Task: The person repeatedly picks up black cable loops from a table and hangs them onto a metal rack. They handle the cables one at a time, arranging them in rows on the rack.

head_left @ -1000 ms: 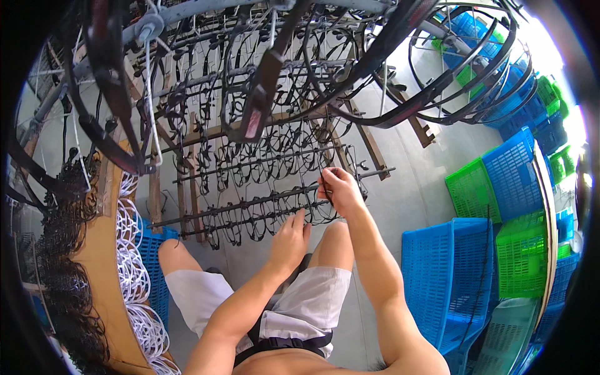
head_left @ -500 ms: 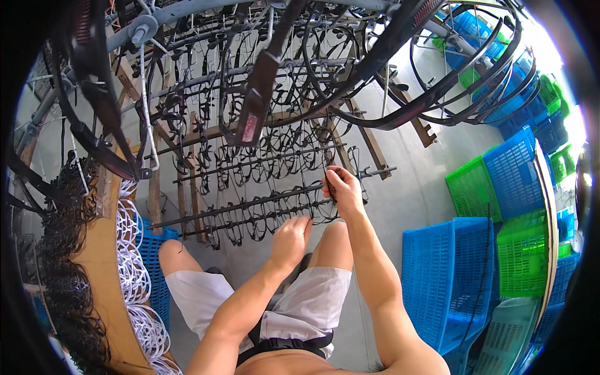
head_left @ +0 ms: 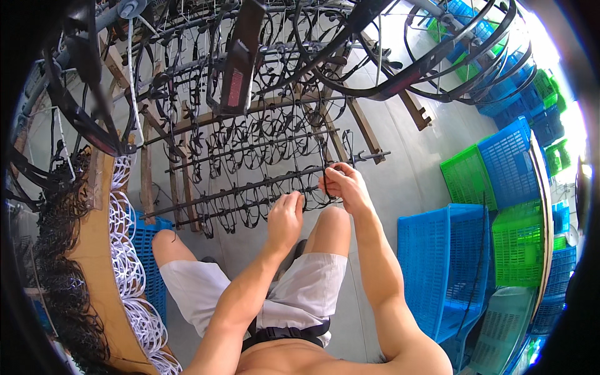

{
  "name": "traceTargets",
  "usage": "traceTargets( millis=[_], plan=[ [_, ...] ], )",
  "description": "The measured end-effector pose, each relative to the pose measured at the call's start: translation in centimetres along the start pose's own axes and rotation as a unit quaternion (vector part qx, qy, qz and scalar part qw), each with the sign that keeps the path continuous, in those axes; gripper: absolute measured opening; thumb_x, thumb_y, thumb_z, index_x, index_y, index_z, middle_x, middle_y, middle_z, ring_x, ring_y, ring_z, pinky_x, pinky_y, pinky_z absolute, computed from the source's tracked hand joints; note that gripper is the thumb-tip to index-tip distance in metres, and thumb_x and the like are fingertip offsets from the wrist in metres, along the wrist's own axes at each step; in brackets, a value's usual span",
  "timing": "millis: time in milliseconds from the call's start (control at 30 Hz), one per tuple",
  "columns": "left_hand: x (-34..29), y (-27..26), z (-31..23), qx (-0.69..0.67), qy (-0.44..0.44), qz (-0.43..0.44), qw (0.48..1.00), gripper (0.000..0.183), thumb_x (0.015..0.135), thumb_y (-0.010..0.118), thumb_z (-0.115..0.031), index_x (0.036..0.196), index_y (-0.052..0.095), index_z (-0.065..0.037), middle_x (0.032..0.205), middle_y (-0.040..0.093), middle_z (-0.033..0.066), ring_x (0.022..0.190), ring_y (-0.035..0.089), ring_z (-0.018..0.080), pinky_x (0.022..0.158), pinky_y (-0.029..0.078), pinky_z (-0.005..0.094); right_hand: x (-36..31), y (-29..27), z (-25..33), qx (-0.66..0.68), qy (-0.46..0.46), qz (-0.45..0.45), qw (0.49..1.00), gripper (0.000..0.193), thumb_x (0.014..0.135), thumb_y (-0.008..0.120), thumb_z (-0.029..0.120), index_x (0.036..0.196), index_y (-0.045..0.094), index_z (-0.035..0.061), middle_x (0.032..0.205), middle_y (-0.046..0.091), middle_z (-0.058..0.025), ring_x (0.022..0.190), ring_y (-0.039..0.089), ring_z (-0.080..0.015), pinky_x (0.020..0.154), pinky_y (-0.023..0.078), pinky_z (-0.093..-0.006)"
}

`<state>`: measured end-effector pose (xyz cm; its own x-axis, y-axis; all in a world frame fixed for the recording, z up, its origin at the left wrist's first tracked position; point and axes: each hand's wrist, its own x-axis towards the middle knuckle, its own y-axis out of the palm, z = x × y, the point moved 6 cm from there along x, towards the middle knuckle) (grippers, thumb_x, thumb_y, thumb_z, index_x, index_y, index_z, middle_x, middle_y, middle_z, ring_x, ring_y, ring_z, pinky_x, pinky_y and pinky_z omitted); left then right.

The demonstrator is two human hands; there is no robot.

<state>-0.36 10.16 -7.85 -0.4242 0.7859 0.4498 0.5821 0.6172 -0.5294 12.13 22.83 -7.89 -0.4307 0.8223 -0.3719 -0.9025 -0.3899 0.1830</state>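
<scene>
My right hand (head_left: 347, 189) is raised in front of the near rack bars, its thumb and fingers pinched on a thin black strip (head_left: 325, 177). The strip runs up along the fingertips, and dark hanging pieces behind blur its ends. Left of it, above my knees, my left hand (head_left: 285, 220) shows its back, with the fingers bent and pressed together. Its thumb and whatever lies under the fingers are hidden. Just beyond both hands, many black looped frames (head_left: 253, 212) hang in rows from a dark rod (head_left: 237, 190).
Large black curved frames (head_left: 400, 84) hang overhead on a grey pipe, close to the view. White looped pieces (head_left: 128, 275) and dark ones hang along a tan board (head_left: 100, 275) at left. Blue baskets (head_left: 425, 269) and green baskets (head_left: 517, 244) stand at right.
The whole view has shifted, so the racks sit higher in it. My right hand has turned slightly and the black strip shows more plainly. My left hand has moved slightly forward.
</scene>
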Motion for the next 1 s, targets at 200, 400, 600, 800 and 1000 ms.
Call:
traceTargets(
  millis=[200, 400, 600, 800, 1000],
  plan=[
    [-0.2, 0.2, -0.1, -0.002, 0.001, 0.004, 1.000, 0.013, 0.089, 0.059, -0.013, 0.091, 0.061, -0.001, 0.078, 0.062, 0.0143, 0.073, 0.061, 0.0339, 0.063, 0.050, 0.0414, -0.5, -0.8, 0.5, -0.012, -0.005, -0.025, 1.000, 0.015, 0.091, 0.059, 0.018, 0.092, 0.056, 0.0038, 0.080, 0.066, -0.0090, 0.070, 0.065, -0.0161, 0.065, 0.053, -0.0272],
    [-0.7, 0.8, 0.1, -0.005, 0.002, 0.031, 0.999, 0.010, 0.086, 0.061, -0.010, 0.093, 0.062, -0.002, 0.081, 0.065, 0.0140, 0.073, 0.062, 0.0338, 0.063, 0.051, 0.0413, 0.8, -0.8, 1.1, 0.001, -0.013, -0.027, 1.000, 0.019, 0.092, 0.059, 0.021, 0.099, 0.058, 0.0031, 0.083, 0.066, -0.0083, 0.071, 0.065, -0.0165, 0.065, 0.054, -0.0281],
    [-1.7, -1.3, 0.4, -0.065, -0.114, 0.118, 0.984, 0.008, 0.083, 0.055, -0.008, 0.086, 0.058, -0.002, 0.083, 0.062, 0.0199, 0.078, 0.059, 0.0408, 0.067, 0.047, 0.0483, 0.7, 1.0, 1.7, -0.147, -0.075, -0.034, 0.986, 0.033, 0.090, 0.059, 0.020, 0.114, 0.056, -0.0019, 0.083, 0.058, -0.0046, 0.077, 0.061, -0.0155, 0.071, 0.052, -0.0280],
    [-5.4, -17.6, 0.2, -0.114, -0.062, 0.069, 0.989, 0.028, 0.085, 0.063, -0.017, 0.107, 0.057, -0.002, 0.097, 0.064, 0.0201, 0.087, 0.062, 0.0385, 0.074, 0.051, 0.0434, -8.9, 8.8, 3.2, -0.505, -0.466, -0.223, 0.692, 0.040, 0.086, 0.060, 0.006, 0.124, 0.049, 0.0003, 0.118, 0.052, -0.0169, 0.111, 0.048, -0.0269, 0.094, 0.038, -0.0347],
    [-15.6, -47.6, 8.4, 0.368, -0.332, -0.137, 0.858, 0.031, 0.084, 0.064, -0.023, 0.106, 0.059, -0.001, 0.097, 0.063, 0.0204, 0.089, 0.062, 0.0344, 0.078, 0.049, 0.0424, -13.9, 26.6, -7.5, -0.342, -0.281, 0.304, 0.844, 0.027, 0.080, 0.059, -0.001, 0.107, 0.056, -0.0006, 0.093, 0.056, -0.0120, 0.081, 0.054, -0.0210, 0.074, 0.046, -0.0312]
  ],
)
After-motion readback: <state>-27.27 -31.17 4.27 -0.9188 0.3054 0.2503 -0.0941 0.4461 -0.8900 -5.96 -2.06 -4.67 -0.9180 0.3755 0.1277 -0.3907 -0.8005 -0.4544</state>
